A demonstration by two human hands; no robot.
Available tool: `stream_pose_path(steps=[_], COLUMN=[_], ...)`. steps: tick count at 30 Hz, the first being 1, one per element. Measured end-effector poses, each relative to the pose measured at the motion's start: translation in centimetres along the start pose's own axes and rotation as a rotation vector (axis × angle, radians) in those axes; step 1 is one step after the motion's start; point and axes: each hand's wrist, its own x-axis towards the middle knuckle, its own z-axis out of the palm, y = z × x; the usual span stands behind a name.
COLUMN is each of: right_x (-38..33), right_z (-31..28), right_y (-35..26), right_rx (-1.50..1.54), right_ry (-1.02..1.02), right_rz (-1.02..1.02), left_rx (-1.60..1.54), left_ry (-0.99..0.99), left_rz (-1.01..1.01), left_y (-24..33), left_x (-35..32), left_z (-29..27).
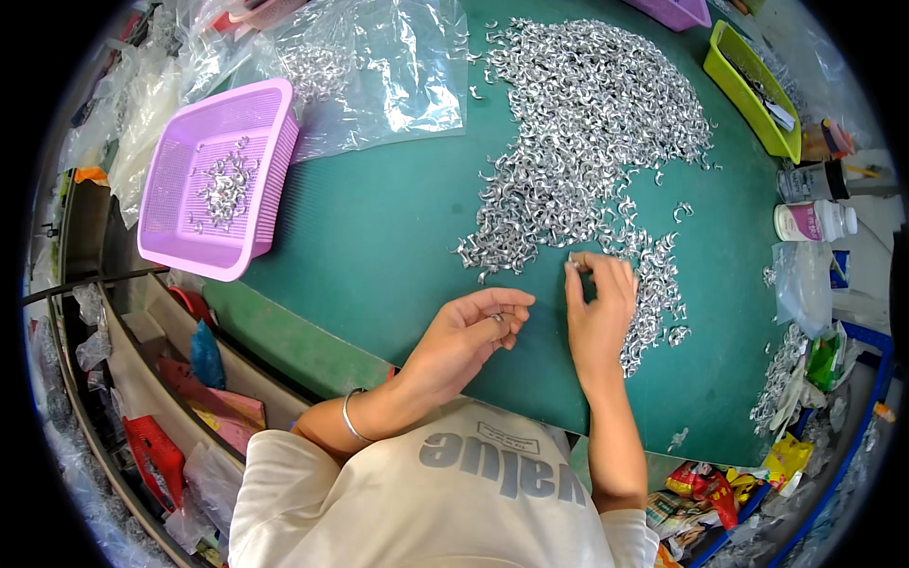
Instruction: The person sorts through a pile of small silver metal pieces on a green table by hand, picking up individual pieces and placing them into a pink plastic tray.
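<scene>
A large heap of small curved silver metal pieces [587, 104] lies on the green tabletop [369, 237], with a narrower strip trailing toward me on the right. My right hand [603, 303] is at the near edge of this heap, thumb and forefinger pinched around what looks like one small silver piece. To its left, my left hand [473, 331] is held above the table with curled fingers. Something small glints by its thumb, too small to make out. The two hands are apart, fingertips facing each other.
At left stands a purple plastic basket [275, 180] with some silver pieces inside. Behind it lies a clear plastic bag [407, 76]. A yellow-green basket [791, 137] stands at far right, near a white bottle [805, 222]. Open drawers [142, 331] and a red pouch [151, 464] are at lower left.
</scene>
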Motion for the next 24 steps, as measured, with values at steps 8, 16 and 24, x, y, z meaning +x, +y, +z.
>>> stream_pose_path(steps=[8, 16, 24], right_x=[-2.4, -3.0, -1.5], right_z=[-3.3, -3.9, -3.9], right_y=[-3.3, -4.2, -2.6], right_rx=[0.686, 0.858, 0.490], right_ry=[-0.108, -0.031, -0.088], right_rz=[0.139, 0.219, 0.154], left_rx=[0.270, 0.367, 0.751], left_ry=[0.017, -0.092, 0.719], left_rz=[0.035, 0.266, 0.941], left_y=[1.6, 1.4, 8.4], left_x=[0.0, -0.6, -1.1], left_z=[2.0, 2.5, -1.3])
